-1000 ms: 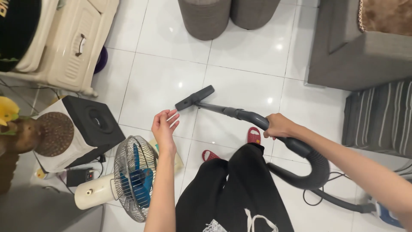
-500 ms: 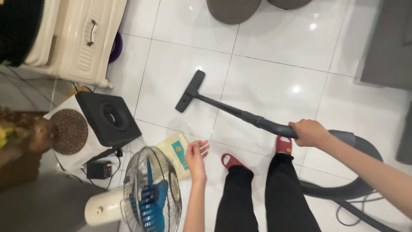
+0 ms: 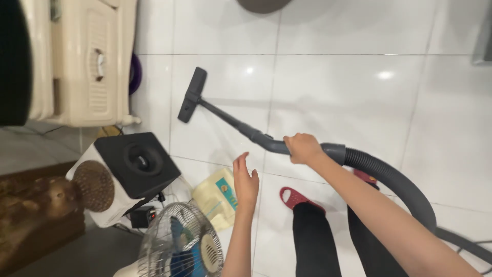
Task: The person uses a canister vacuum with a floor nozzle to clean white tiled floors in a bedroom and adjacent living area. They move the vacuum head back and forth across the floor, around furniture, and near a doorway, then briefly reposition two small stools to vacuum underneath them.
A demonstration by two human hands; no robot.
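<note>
Two hands out: the right hand (image 3: 303,149) is wrapped around the vacuum wand (image 3: 241,124), its nozzle (image 3: 192,95) on the tiles near the cabinet (image 3: 87,66); the left hand (image 3: 246,182) hangs open, empty, above the fan (image 3: 179,246).

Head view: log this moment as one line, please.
right hand: grips vacuum wand | left hand: open, empty, above floor | nozzle: on white tile, near cabinet | fan, speaker: at left

Bare arms, dark trousers, red slippers

Both forearms are sleeveless, left hand (image 3: 246,183) and right hand (image 3: 303,148) unadorned; black trousers (image 3: 315,241) fall to red perforated slippers (image 3: 294,197).
</note>
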